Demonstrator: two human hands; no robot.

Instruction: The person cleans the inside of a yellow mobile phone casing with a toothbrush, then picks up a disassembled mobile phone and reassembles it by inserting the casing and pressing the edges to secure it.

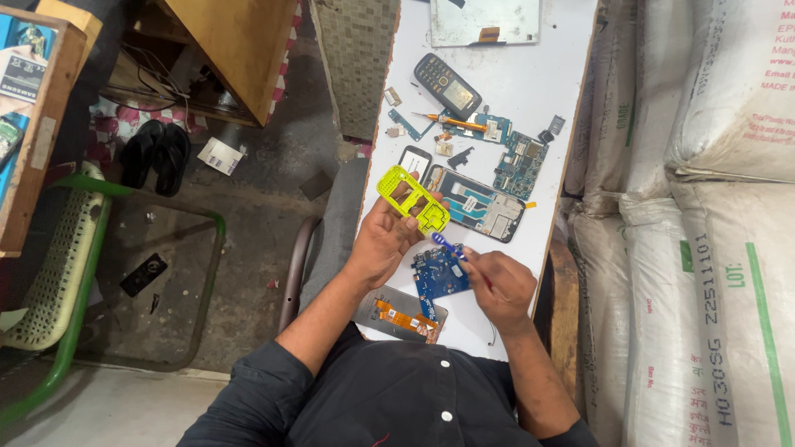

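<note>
My left hand (383,240) holds a bright yellow-green phone frame (411,199) above the white table (530,83), tilted away from me. My right hand (499,287) grips a small blue-handled tool (445,243) whose tip points at the lower end of the frame. A blue circuit board (438,274) lies on the table just under both hands. Beyond the frame lies an opened phone body (476,204) with its insides showing.
Farther up the table lie a dark keypad phone (448,86), an orange-handled screwdriver (455,123), another blue circuit board (517,163), small loose parts and a flat screen panel (484,22). A display with an orange flex cable (403,315) lies near me. White sacks (704,207) are stacked at the right.
</note>
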